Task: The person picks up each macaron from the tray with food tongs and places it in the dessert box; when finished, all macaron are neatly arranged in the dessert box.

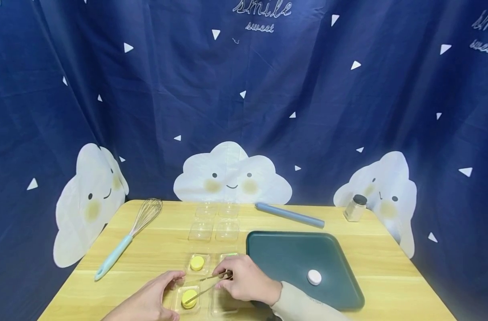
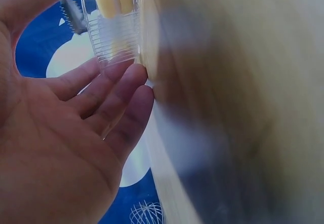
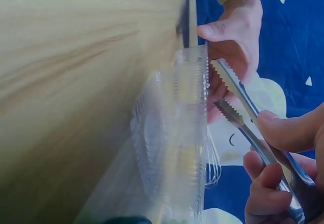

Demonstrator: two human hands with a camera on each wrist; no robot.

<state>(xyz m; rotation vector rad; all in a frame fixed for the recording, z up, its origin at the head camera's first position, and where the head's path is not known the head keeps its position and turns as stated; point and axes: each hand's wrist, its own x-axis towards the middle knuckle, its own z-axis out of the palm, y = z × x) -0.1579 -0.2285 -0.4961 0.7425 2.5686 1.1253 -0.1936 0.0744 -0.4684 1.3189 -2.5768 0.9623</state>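
Observation:
A clear plastic box (image 1: 214,307) with several compartments lies near the table's front edge. Two yellow macarons, one (image 1: 197,263) farther back and one (image 1: 189,299) nearer, sit in its left-hand compartments. My right hand (image 1: 248,278) grips metal tongs (image 3: 263,148) over the box. Their toothed tips stand apart with nothing between them, above the nearer macaron. My left hand (image 1: 153,296) is at the box's left side, its extended fingers (image 2: 126,89) touching the box's wall in the left wrist view. A bit of green shows behind my right hand, mostly hidden.
Right of the box, a dark green tray (image 1: 292,249) holds one pale pink macaron (image 1: 314,277). The clear lid (image 1: 214,229) extends behind the box. A whisk (image 1: 125,240) lies left, a blue-grey rod (image 1: 289,215) at the back, and a dark-capped jar (image 1: 355,208) back right.

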